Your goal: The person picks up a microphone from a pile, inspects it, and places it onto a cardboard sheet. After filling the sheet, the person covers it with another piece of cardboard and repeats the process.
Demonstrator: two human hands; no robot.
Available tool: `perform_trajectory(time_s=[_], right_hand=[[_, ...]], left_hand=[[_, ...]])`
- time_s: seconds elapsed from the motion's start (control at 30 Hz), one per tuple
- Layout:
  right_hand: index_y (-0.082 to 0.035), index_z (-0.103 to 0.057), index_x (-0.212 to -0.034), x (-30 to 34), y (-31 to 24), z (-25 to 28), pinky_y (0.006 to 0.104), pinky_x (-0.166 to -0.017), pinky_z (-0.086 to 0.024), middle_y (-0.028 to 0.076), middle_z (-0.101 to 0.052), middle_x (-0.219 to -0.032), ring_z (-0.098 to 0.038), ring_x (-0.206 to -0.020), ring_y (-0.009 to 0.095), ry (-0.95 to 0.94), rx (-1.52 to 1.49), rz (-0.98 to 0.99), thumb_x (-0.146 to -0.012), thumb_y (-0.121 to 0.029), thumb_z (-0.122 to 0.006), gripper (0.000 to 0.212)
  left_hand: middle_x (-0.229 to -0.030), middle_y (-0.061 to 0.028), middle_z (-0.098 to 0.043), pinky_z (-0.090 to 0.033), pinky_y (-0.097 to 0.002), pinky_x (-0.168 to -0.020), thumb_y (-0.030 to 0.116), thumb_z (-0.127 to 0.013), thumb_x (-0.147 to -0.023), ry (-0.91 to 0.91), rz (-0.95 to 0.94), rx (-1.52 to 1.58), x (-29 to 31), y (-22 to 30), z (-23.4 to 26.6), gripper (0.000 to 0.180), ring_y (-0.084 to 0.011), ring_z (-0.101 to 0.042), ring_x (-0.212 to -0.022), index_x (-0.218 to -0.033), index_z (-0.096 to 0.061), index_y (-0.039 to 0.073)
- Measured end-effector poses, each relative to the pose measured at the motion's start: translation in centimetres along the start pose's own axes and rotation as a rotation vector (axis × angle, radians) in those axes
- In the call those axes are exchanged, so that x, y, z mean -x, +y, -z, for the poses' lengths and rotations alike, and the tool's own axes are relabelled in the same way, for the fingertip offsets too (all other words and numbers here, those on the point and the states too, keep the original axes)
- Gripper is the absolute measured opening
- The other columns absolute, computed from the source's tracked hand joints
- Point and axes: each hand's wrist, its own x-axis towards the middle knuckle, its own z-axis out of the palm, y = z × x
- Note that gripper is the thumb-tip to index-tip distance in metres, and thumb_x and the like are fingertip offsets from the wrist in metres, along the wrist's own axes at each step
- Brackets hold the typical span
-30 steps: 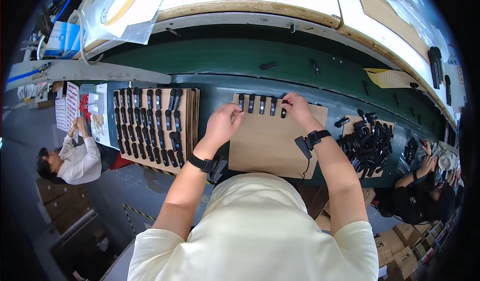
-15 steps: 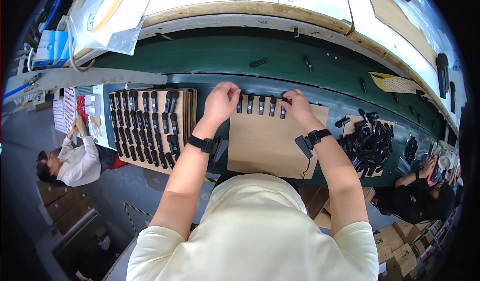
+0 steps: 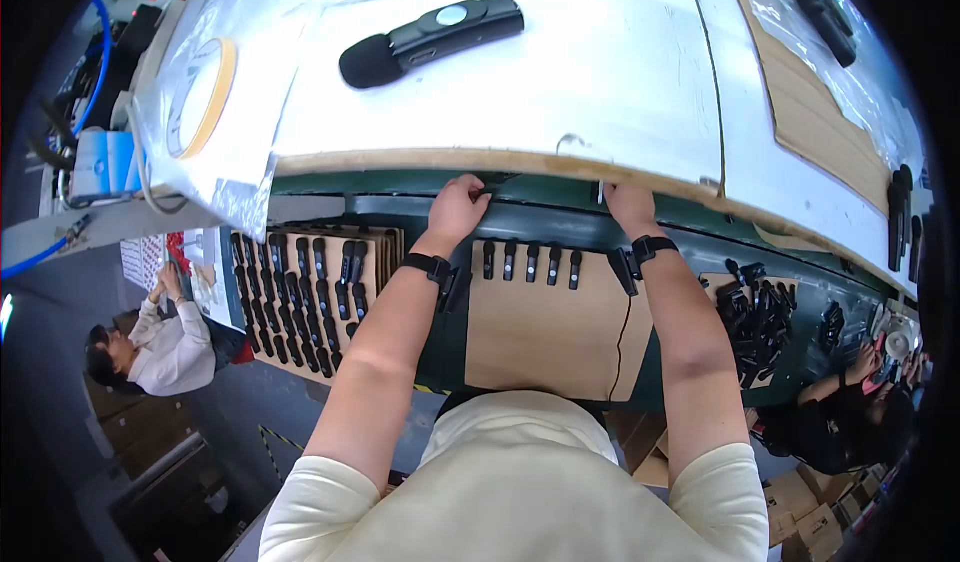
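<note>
My left hand (image 3: 458, 209) reaches to the green belt under the shelf edge. Its fingers are bent, with thumb and forefinger apart, beside a small black clip-on microphone (image 3: 500, 176) lying there. My right hand (image 3: 631, 208) is also at the belt, its fingertips partly hidden by the shelf edge, so whether it grips anything does not show. Between my forearms lies a brown cardboard sheet (image 3: 545, 337); along its far edge stands a row of several black microphones (image 3: 532, 264) with foam tips. A black band with a small device sits on each wrist.
To the left, stacked cardboard (image 3: 390, 252) bears rows of microphones. A loose microphone pile (image 3: 755, 322) lies at right. Above, the white shelf (image 3: 600, 82) holds a large microphone (image 3: 435, 40) and a tape roll (image 3: 207, 97). Co-workers sit at left (image 3: 175, 347) and right (image 3: 850, 417).
Both hands have left the row of microphones and moved forward to the green belt. The view has tilted, bringing more of the shelf into sight.
</note>
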Motion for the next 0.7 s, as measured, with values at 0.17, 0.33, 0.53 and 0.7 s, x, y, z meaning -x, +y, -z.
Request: perform_trajectory(time_s=[0.17,0.33,0.53,0.7], right_hand=[[-0.005,-0.064,-0.106,0.7,0.9,-0.6,0.0406,-0.084,-0.050,0.014,-0.064,-0.098,-0.063,-0.091,0.031,-0.019,-0.172,0.055,-0.086,-0.017,-0.067,0.023],[-0.006,-0.063,-0.110,4.3,1.1,1.3,0.0388,-0.085,-0.049,0.013,-0.063,-0.095,-0.062,-0.094,0.029,-0.031,-0.372,0.128,-0.086,-0.017,-0.068,0.027],[-0.003,-0.065,-0.102,10.9,-2.4,7.9,0.0319,-0.079,-0.050,0.011,-0.064,-0.095,-0.063,-0.085,0.024,0.082,-0.813,0.158,-0.083,-0.004,-0.069,0.020],[-0.002,-0.065,-0.101,17.4,-4.5,13.9,0.0292,-0.079,-0.049,0.009,-0.063,-0.092,-0.061,-0.084,0.021,0.084,-0.873,0.215,-0.078,0.002,-0.072,0.025]], left_hand=[[-0.123,-0.0178,-0.059,-0.047,-0.0385,-0.095,0.029,-0.054,-0.094,-0.001,-0.148,0.059,-1.6,-2.1,-1.8,0.038,-0.0298,-0.056,-0.112,-0.124,-0.056,0.005],[-0.146,-0.0165,-0.039,-0.039,-0.0363,-0.106,0.035,-0.042,-0.101,-0.183,-0.087,0.323,-3.2,-5.9,-3.5,0.050,-0.0278,-0.040,-0.131,-0.140,-0.040,0.005],[-0.122,-0.0144,-0.057,-0.043,-0.0387,-0.096,0.020,-0.061,-0.092,0.112,-0.161,0.076,-3.8,-4.6,-4.1,0.036,-0.0287,-0.055,-0.108,-0.123,-0.057,0.003],[-0.097,-0.0050,-0.061,-0.048,-0.0337,-0.076,0.007,-0.065,-0.088,0.189,-0.147,0.233,3.6,3.4,2.8,0.025,-0.0194,-0.057,-0.080,-0.112,-0.061,0.001]])
